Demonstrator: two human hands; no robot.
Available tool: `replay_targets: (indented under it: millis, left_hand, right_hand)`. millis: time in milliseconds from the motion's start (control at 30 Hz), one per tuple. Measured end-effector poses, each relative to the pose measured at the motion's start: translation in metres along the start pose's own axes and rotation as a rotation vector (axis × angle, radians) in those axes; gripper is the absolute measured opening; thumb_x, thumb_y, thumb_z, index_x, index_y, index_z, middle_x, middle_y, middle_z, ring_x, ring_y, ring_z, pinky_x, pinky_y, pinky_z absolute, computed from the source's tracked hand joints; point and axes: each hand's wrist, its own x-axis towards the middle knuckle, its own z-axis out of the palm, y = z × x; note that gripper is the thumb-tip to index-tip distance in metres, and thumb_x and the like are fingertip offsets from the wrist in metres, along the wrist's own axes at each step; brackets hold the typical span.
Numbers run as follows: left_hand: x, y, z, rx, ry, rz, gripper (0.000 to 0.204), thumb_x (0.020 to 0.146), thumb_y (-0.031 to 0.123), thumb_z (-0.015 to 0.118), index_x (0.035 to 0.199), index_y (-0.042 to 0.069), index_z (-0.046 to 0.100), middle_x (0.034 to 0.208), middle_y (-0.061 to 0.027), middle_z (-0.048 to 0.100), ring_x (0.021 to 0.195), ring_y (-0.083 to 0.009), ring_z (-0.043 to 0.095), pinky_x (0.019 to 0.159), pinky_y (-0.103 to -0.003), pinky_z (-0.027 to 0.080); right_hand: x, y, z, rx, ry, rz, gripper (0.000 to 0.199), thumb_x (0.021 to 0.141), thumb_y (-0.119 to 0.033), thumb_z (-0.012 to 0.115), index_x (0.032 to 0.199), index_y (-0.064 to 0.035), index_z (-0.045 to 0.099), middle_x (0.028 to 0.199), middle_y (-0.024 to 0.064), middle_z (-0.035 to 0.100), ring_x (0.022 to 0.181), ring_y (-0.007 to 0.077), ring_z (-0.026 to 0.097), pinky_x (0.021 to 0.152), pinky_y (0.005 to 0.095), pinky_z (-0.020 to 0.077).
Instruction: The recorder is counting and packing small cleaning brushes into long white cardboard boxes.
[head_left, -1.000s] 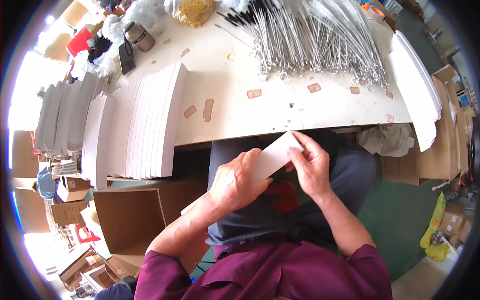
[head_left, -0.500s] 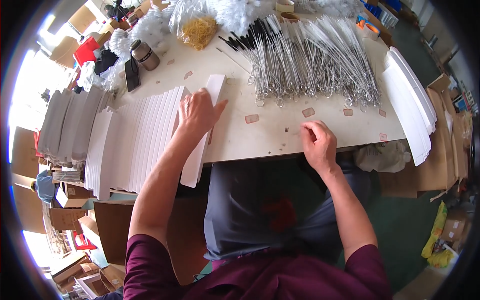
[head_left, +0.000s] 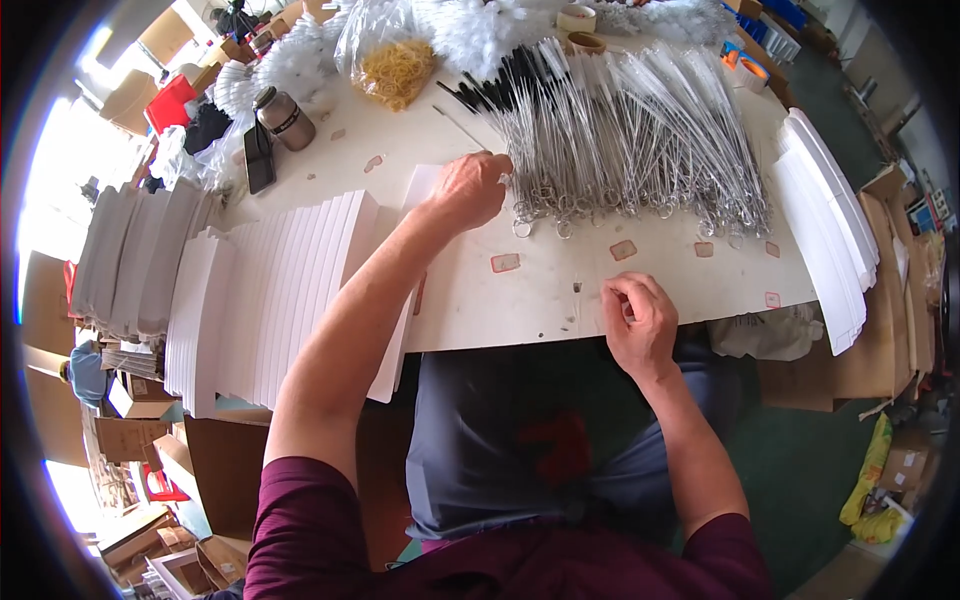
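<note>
Wire brushes [head_left: 620,140], in a big messy heap on the bench [head_left: 500,310], toward the far edge and the right edge. Rings [head_left: 563,228] on the ends facing the near edge, black or white bristles [head_left: 508,85] on the other ends. Left hand [head_left: 470,190] at the left side of the heap, right up close to the brushes. Fingers [head_left: 493,165] bunched together; cannot tell if pinching a brush. Right hand [head_left: 641,325] by the near edge of the bench, well apart from the heap. Fingers curled in, narrow; cannot tell if holding something small. Under the left forearm [head_left: 345,340], a flat white strip [head_left: 393,366], poking past the near edge. Farther left, a row of white boards [head_left: 270,290], packed close. Left of the heap, a clear bag [head_left: 354,45] of yellow bands [head_left: 395,78], then a gray bottle [head_left: 287,120].
</note>
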Motion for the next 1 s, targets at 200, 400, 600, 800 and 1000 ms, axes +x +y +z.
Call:
replay_targets:
  millis: [200, 400, 600, 800, 1000]
  left_hand:
    - [0.001, 0.002, -0.022, -0.014, -0.053, -0.063, 0.012, 0.089, 0.013, 0.066, 0.097, 0.006, 0.061, 0.094, -0.0156, 0.071, 0.092, -0.0403, 0.068, 0.078, -0.05, 0.052]
    - [-0.021, 0.001, -0.016, 0.013, 0.052, 0.115, 0.013, 0.091, 0.017, 0.068, 0.093, 0.005, 0.061, 0.093, -0.0131, 0.068, 0.087, -0.0368, 0.067, 0.076, -0.047, 0.053]
    - [-0.035, 0.013, -0.025, -0.112, 0.157, 0.088, 0.011, 0.089, 0.014, 0.071, 0.09, 0.004, 0.066, 0.093, -0.0137, 0.067, 0.084, -0.0343, 0.068, 0.074, -0.044, 0.053]
    - [-0.044, 0.025, -0.024, -0.227, 0.213, 0.105, 0.01, 0.087, 0.009, 0.073, 0.087, 0.002, 0.065, 0.093, -0.0143, 0.067, 0.08, -0.0311, 0.068, 0.072, -0.041, 0.054]
    - [-0.051, 0.032, -0.055, -0.354, 0.279, 0.112, 0.007, 0.088, 0.003, 0.07, 0.088, -0.001, 0.065, 0.092, -0.0114, 0.066, 0.079, -0.0231, 0.068, 0.071, -0.036, 0.057]
  right_hand:
    - [0.001, -0.001, -0.002, -0.014, -0.016, -0.001, 0.004, 0.088, -0.003, 0.072, 0.088, -0.0035, 0.068, 0.087, 0.0084, 0.069, 0.07, 0.0242, 0.066, 0.061, 0.0342, 0.053]
    - [0.015, -0.007, -0.006, 0.08, -0.112, 0.108, 0.005, 0.086, -0.002, 0.072, 0.09, -0.0015, 0.069, 0.091, 0.0093, 0.07, 0.073, 0.0253, 0.068, 0.062, 0.0354, 0.0537]
    - [0.081, -0.031, 0.03, -0.169, -0.292, -0.429, 0.026, 0.086, -0.008, 0.071, 0.111, 0.001, 0.069, 0.122, 0.0161, 0.065, 0.125, 0.0342, 0.056, 0.11, 0.0472, 0.0417]
    - [0.11, -0.003, 0.074, -0.31, -0.376, -0.545, 0.041, 0.096, -0.023, 0.065, 0.126, 0.004, 0.062, 0.136, 0.0162, 0.059, 0.138, 0.0338, 0.047, 0.12, 0.0465, 0.0328]
    - [0.108, 0.006, 0.087, -0.382, -0.381, -0.351, 0.056, 0.099, -0.03, 0.061, 0.141, 0.0065, 0.054, 0.147, 0.0165, 0.052, 0.144, 0.0345, 0.04, 0.122, 0.0459, 0.0303]
